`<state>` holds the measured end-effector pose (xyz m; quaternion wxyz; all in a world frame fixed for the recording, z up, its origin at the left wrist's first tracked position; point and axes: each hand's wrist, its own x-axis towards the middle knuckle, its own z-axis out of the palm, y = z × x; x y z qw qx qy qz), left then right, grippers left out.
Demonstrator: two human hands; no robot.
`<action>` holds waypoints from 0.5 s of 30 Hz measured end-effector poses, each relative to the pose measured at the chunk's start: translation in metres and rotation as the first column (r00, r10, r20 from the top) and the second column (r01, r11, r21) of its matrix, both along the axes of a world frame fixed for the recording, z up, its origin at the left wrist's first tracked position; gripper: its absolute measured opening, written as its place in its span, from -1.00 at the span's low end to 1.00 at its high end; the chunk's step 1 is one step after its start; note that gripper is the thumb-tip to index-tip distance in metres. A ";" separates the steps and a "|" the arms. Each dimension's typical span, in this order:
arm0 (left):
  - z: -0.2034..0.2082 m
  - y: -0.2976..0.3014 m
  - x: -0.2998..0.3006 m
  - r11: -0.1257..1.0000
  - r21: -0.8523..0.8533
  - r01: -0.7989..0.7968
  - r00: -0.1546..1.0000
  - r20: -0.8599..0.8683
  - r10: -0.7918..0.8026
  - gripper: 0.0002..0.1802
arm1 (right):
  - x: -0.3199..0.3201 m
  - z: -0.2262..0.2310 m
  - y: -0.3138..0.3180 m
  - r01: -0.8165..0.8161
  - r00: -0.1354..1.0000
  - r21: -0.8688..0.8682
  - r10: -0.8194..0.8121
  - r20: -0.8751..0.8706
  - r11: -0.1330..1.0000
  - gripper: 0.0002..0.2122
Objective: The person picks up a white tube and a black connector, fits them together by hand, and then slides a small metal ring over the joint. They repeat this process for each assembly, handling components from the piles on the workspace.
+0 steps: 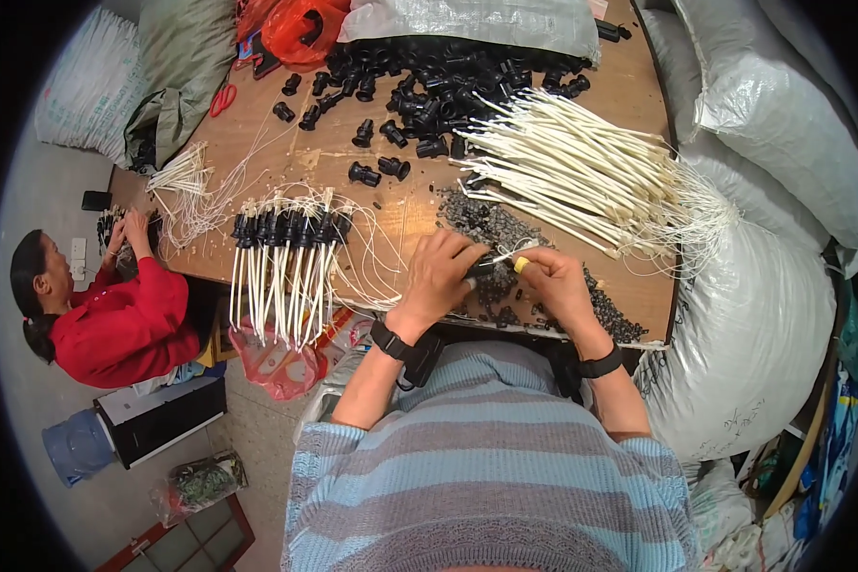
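My left hand (439,274) is closed round a black plastic fitting (482,271) near the table's front edge. Close beside it, my right hand (557,284) pinches a thin white wire (507,255) at the fitting's end. Something yellow wraps one of the right fingertips. Under and around both hands lie many small dark grey pieces (612,311). To the left rests a row of white sleeved wires (275,286) with black fittings on their upper ends. A large bundle of white sleeved wires (572,167) lies beyond my right hand, its thin ends trailing right.
Loose black fittings (391,135) are heaped at the back beneath a white sack (477,24). A red bag (300,30) and red scissors (223,100) lie back left. Full white sacks (748,334) crowd the right side. A co-worker in red (124,319) works at the left.
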<state>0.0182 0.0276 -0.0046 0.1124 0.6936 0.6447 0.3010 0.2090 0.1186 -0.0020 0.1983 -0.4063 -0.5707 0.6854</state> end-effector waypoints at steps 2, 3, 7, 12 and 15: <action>-0.006 0.000 -0.003 1.000 -0.020 -0.011 1.000 0.021 0.012 -0.42 | -0.001 0.002 -0.005 -0.022 1.000 0.140 0.022 -0.001 0.990 -0.90; -0.005 0.000 -0.004 1.000 -0.020 -0.011 1.000 0.021 0.011 -0.42 | -0.002 0.003 -0.006 -0.040 0.999 0.278 0.040 0.003 0.960 -0.91; 0.006 0.003 -0.005 0.982 -0.112 -0.150 0.950 0.260 0.175 -0.49 | -0.003 -0.007 -0.007 -0.145 0.987 0.416 0.101 0.127 0.898 -0.89; 0.018 0.002 0.006 0.899 -0.411 -0.148 0.835 0.436 0.337 -0.56 | -0.013 0.006 -0.012 -0.210 0.971 0.448 0.131 0.202 0.869 -0.88; 0.005 -0.001 0.008 0.916 -0.376 -0.138 0.814 0.484 0.321 -0.60 | -0.014 0.004 -0.015 -0.171 0.979 0.442 0.100 0.180 0.881 -0.88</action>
